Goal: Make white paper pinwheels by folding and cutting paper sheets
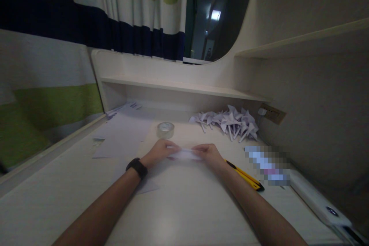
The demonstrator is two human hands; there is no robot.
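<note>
My left hand (160, 151) and my right hand (210, 153) meet over a small folded piece of white paper (184, 154) lying on the desk (173, 215). Each hand pinches one end of it, fingers pressed down on the paper. A black band (137, 167) sits on my left wrist. A roll of clear tape (165, 130) stands just beyond my left hand. A yellow and black utility knife (246, 177) lies beside my right forearm.
A heap of several folded white paper shapes (230, 122) lies at the back right, near a wall socket (272, 113). Loose white sheets (123, 134) cover the desk's left side. A white device (319, 203) lies along the right edge. A low shelf (178, 86) runs behind.
</note>
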